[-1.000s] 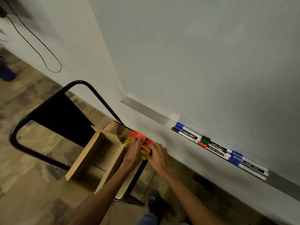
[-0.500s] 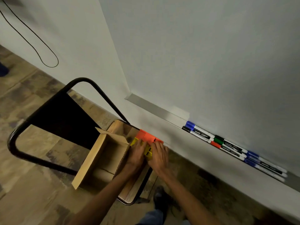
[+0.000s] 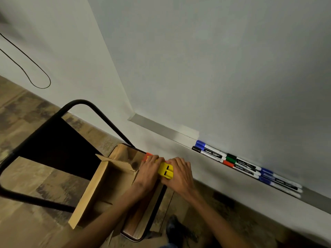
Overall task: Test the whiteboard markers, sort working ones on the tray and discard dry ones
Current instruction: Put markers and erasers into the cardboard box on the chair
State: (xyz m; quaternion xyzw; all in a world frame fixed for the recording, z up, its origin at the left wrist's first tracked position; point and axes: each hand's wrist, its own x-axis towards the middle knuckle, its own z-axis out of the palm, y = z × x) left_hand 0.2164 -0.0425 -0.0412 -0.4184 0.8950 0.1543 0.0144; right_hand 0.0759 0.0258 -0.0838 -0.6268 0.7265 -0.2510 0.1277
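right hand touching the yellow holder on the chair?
Touching. Head view: right hand curls against the right side of the yellow holder, no gap showing; left hand grips the other side.

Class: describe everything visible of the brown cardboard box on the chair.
The brown cardboard box is long, plain and open-topped, flaps standing up. It lies on the wooden seat of the black metal chair; its visible inside looks empty. The left hand, gripping a yellow plastic tray, lies beside its far flap.
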